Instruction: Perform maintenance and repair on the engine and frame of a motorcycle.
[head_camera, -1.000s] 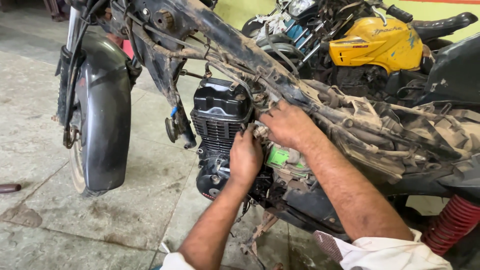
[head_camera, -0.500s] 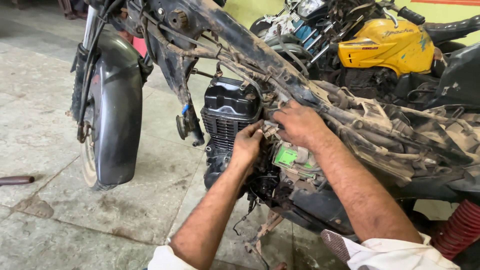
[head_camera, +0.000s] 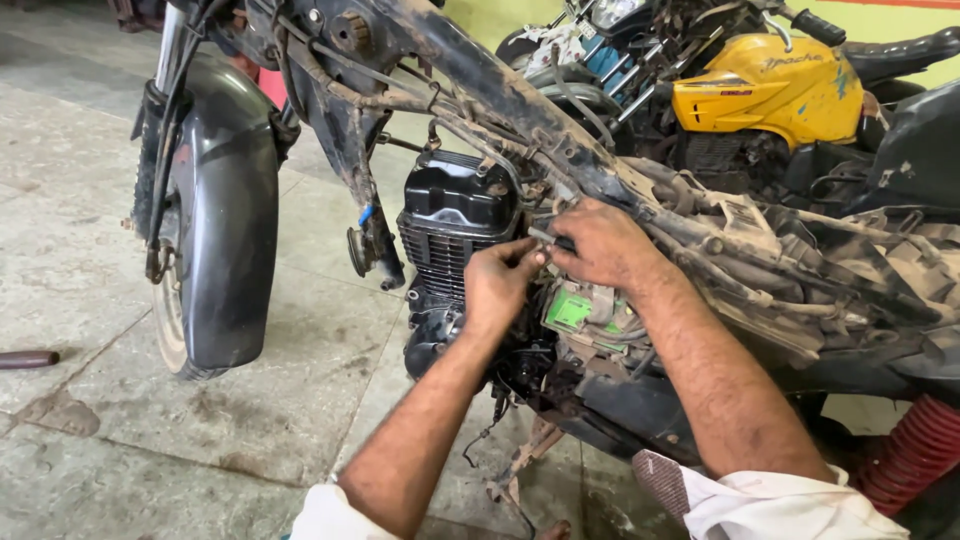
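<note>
A stripped, dirty motorcycle frame (head_camera: 480, 85) runs across the view with a black engine (head_camera: 455, 215) under it. My left hand (head_camera: 500, 285) is pressed against the right side of the engine, fingers curled around a small metal part (head_camera: 540, 237). My right hand (head_camera: 600, 245) reaches in from the right and pinches the same spot just below the frame tube. A green part (head_camera: 570, 310) sits right beneath both hands. What the fingers grip is mostly hidden.
The front wheel with a black mudguard (head_camera: 225, 220) stands at the left. A yellow-tanked motorcycle (head_camera: 765, 95) is parked behind. A red shock spring (head_camera: 920, 450) shows at lower right. A dark tool handle (head_camera: 28, 359) lies on the concrete floor at the left edge.
Both hands stay at the engine's right side. The left hand's fingers have closed in toward the right hand's fingertips. The camera has shifted slightly.
</note>
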